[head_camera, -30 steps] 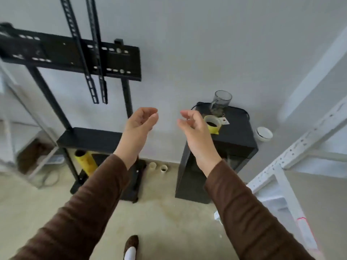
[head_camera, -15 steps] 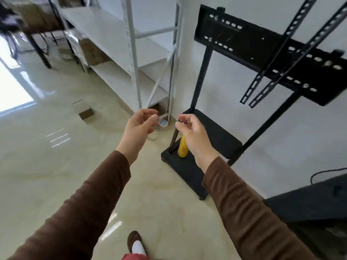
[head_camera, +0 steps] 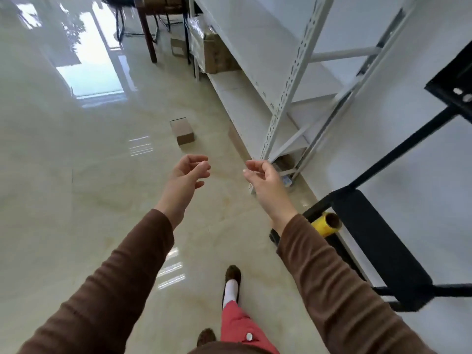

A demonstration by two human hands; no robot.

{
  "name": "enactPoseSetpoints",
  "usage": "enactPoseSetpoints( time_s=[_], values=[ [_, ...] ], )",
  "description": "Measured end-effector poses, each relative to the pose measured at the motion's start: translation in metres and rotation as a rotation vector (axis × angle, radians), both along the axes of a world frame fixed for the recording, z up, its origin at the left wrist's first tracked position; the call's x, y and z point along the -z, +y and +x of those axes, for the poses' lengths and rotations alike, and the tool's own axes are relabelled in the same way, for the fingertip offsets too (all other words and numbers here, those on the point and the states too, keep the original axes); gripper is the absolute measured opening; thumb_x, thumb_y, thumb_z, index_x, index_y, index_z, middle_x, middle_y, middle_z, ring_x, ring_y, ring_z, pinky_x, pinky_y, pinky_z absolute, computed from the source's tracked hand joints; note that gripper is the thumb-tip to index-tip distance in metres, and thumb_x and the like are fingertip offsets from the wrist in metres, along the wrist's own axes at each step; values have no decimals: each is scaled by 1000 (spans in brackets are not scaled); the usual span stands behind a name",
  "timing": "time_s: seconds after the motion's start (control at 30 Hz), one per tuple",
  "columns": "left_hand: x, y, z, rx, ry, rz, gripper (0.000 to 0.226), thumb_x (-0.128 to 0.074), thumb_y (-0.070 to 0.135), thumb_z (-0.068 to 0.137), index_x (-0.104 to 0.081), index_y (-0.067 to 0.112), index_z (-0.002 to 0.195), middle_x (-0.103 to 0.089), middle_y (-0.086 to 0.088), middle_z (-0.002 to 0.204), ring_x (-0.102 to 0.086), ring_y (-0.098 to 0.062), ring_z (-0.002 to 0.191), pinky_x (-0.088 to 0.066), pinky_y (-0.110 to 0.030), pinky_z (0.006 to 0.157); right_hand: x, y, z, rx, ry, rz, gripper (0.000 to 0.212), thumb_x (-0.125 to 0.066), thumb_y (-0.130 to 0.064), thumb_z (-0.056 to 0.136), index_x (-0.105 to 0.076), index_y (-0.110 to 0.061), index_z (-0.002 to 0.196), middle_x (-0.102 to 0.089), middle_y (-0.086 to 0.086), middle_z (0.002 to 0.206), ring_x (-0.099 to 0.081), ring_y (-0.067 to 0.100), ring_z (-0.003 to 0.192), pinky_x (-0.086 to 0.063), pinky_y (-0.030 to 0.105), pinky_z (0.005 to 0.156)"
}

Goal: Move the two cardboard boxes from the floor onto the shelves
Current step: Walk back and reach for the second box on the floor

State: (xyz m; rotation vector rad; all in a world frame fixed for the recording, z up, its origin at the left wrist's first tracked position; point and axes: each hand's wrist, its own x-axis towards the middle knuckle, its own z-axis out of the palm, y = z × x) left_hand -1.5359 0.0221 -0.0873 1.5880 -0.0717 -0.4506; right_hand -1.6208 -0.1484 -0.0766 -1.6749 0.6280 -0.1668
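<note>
On the glossy cream floor, a small brown cardboard box sits ahead, near the white metal shelves. Left hand and right hand hang loosely curled, empty-gripped; approach underway, next likely stooping to lift it.

Cardboard box on floor ahead, shelves to its right
</note>
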Motion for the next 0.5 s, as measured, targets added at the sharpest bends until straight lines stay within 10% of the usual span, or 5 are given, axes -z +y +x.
enactPoseSetpoints(
  time_s=[0.5],
  values=[
    [34,11,259,-223,114,92,13,-61,25,102,-70,22,112,-70,-5,113,-67,-16,102,-53,-37,94,41,-17,319,-163,41,84,11,-60,-20,102,-64,-15,110,-62,-9,97,-56,2,88,-44,11,71]
  ],
)
